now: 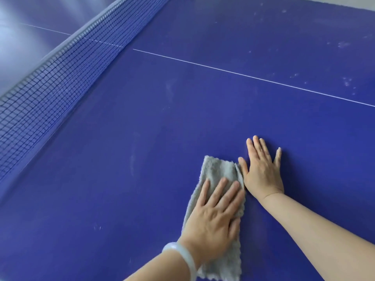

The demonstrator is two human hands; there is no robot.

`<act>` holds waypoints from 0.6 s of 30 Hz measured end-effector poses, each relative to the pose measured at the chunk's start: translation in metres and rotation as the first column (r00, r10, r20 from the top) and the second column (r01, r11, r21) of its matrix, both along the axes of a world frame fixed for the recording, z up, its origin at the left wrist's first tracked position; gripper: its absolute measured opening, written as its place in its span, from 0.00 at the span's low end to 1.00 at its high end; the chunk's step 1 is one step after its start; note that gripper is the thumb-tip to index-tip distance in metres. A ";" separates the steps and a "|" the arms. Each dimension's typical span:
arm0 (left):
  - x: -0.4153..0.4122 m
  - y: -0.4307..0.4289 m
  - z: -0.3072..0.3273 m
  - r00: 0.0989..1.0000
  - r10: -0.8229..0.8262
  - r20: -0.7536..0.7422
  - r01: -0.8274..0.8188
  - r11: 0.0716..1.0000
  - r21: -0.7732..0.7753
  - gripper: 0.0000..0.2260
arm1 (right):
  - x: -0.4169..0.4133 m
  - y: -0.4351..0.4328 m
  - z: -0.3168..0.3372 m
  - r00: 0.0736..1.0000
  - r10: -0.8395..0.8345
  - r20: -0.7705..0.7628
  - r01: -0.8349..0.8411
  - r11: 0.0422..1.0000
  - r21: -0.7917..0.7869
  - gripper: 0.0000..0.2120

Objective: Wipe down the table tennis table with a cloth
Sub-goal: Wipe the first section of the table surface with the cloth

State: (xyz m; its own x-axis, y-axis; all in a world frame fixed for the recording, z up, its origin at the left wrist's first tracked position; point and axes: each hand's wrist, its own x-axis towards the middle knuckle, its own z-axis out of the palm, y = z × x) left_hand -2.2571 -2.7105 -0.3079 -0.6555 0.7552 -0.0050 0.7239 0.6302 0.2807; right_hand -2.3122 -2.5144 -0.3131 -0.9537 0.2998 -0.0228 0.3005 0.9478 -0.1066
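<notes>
- Worktop (142, 128): blue table tennis playing surface, filling nearly the whole view.
- Net (50, 88): dark mesh with a pale top band, running from 9 o'clock in the view up towards 12 o'clock.
- Centre line (243, 75): thin and white, running from the net down towards 3 o'clock.
- Cloth (217, 169): grey, fluffy and folded into a long strip. It lies flat on the worktop at 5 o'clock in the view, with its long axis pointing roughly to 12 o'clock.
- Left hand (211, 220): palm down on the middle of the cloth. The grip is wide, with the fingers straight, slightly spread and pressing on the fabric. Nothing is pinched or enclosed.
- Bangle (182, 258): pale and translucent, worn on the left wrist.
- Right hand (261, 171): at 1 o'clock from the left hand, palm flat on the bare worktop. The grip is wide, with the fingers straight and fanned, holding nothing. The thumb lies along the right edge of the cloth, apparently touching it.
- Smudges (345, 44): whitish marks scattered across the worktop beyond the centre line, at 2 o'clock in the view.
- Streak (133, 159): faint and pale, on the worktop at 9 o'clock from the cloth's far end.
</notes>
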 end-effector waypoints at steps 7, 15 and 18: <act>-0.113 -0.094 0.007 0.907 0.415 -0.064 -0.420 0.898 -0.129 0.27 | 0.001 -0.001 0.000 1.000 -0.005 -0.016 0.005 1.000 0.009 0.30; -0.034 -0.034 0.002 0.972 0.236 -0.003 -0.236 0.972 0.015 0.28 | 0.002 -0.006 0.005 0.999 -0.023 -0.022 0.023 1.000 0.003 0.28; -0.017 -0.037 -0.004 0.995 -0.094 -0.017 0.094 0.996 0.006 0.27 | 0.001 -0.006 0.007 0.997 -0.060 -0.057 0.057 0.997 -0.049 0.26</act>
